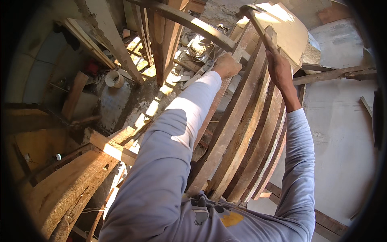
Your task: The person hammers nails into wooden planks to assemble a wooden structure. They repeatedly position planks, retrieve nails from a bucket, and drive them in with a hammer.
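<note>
My right hand is closed around the handle of a hammer, which is raised with its dark metal head up and to the left. Farther left, my left hand is closed at the leftmost wooden beam, just below a curved wooden piece that crosses it. Whatever its fingers hold is hidden. Several rough wooden beams run side by side from my chest away to the far end, with gaps between them.
Thick timber with a crosspiece stands at lower left. Upright posts rise beyond my left arm. Far below are a white bucket and scattered rubble. Pale sheets lie at the far end; a grey surface spreads at right.
</note>
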`<action>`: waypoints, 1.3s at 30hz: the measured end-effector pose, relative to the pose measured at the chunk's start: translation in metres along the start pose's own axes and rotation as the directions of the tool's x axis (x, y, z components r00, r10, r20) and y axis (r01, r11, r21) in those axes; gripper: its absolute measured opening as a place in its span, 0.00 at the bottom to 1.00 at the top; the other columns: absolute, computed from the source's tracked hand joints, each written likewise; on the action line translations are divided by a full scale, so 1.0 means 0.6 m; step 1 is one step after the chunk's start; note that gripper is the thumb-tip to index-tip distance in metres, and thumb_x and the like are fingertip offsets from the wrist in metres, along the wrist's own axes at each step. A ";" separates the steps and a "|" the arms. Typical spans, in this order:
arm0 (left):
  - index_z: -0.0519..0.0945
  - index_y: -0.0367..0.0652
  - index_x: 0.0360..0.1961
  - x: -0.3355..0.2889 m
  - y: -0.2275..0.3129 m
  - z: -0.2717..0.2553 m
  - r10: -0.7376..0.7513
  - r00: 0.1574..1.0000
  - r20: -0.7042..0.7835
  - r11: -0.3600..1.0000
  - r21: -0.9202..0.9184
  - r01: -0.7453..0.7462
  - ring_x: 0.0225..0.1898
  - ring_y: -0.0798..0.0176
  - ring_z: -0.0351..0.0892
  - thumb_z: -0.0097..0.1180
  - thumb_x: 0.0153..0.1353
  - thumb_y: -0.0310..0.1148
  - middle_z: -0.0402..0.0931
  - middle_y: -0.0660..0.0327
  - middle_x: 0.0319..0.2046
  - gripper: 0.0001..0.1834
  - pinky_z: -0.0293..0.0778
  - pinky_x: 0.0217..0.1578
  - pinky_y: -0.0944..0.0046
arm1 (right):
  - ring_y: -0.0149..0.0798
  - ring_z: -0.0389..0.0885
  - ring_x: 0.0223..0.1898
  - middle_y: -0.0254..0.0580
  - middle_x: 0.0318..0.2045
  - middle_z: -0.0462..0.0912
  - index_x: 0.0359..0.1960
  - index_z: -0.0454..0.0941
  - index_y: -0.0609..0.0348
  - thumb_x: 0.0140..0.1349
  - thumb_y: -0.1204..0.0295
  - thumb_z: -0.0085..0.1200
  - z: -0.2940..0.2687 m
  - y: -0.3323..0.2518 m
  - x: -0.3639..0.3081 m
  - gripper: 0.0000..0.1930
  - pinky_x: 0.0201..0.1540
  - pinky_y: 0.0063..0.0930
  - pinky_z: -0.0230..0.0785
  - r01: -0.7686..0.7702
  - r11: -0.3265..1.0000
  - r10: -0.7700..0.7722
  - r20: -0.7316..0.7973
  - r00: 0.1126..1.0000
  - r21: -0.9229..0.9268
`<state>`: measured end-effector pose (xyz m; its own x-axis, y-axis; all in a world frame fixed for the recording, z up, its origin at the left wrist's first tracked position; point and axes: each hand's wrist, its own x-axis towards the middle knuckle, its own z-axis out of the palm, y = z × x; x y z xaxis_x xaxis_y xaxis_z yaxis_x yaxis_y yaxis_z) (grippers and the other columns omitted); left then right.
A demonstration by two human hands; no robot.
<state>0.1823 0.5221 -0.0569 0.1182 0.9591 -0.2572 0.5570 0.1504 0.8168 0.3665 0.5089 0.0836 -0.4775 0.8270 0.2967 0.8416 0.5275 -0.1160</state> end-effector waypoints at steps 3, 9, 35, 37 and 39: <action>0.69 0.30 0.69 -0.010 -0.011 -0.028 -0.028 1.000 0.004 0.995 -0.099 0.029 0.66 0.38 0.74 0.61 0.58 0.49 0.74 0.36 0.64 0.44 0.72 0.66 0.51 | 0.48 0.86 0.32 0.54 0.40 0.88 0.79 0.59 0.39 0.76 0.77 0.51 -0.033 -0.073 0.056 0.32 0.37 0.36 0.78 0.336 0.939 -0.238 -0.554 0.798 0.080; 0.72 0.31 0.67 -0.010 0.005 -0.003 0.043 0.999 0.004 0.998 -0.038 -0.043 0.65 0.40 0.76 0.62 0.58 0.48 0.76 0.38 0.62 0.41 0.73 0.65 0.51 | 0.63 0.86 0.38 0.62 0.39 0.86 0.79 0.58 0.29 0.78 0.68 0.50 0.034 0.027 -0.002 0.31 0.38 0.52 0.75 0.044 0.998 -0.037 0.165 0.986 -0.040; 0.70 0.33 0.68 -0.011 -0.002 -0.011 -0.043 0.999 0.004 0.993 -0.105 0.043 0.63 0.39 0.78 0.63 0.56 0.47 0.77 0.39 0.61 0.42 0.73 0.65 0.51 | 0.60 0.80 0.25 0.58 0.25 0.80 0.76 0.64 0.40 0.80 0.65 0.47 -0.007 -0.036 0.036 0.25 0.32 0.52 0.70 0.132 0.990 -0.114 -0.287 0.951 0.044; 0.70 0.31 0.68 -0.012 -0.004 -0.012 -0.046 0.999 -0.022 0.994 -0.102 0.043 0.64 0.40 0.77 0.62 0.56 0.47 0.77 0.38 0.62 0.42 0.73 0.65 0.52 | 0.62 0.82 0.28 0.59 0.28 0.83 0.76 0.64 0.43 0.79 0.66 0.46 0.020 -0.026 0.021 0.25 0.34 0.55 0.72 0.182 0.981 -0.150 -0.348 0.925 0.062; 0.67 0.28 0.69 -0.004 -0.007 -0.014 -0.019 1.000 -0.012 0.993 -0.119 0.017 0.65 0.40 0.76 0.62 0.57 0.48 0.75 0.37 0.63 0.45 0.72 0.66 0.53 | 0.66 0.86 0.37 0.66 0.34 0.85 0.77 0.62 0.43 0.80 0.65 0.44 0.026 0.003 -0.001 0.26 0.40 0.56 0.75 0.028 0.986 0.027 0.326 0.945 -0.164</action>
<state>0.1725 0.5209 -0.0554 0.0980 0.9590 -0.2661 0.4568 0.1942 0.8681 0.3640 0.5123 0.0683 -0.5104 0.8594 -0.0317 0.8580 0.5113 0.0489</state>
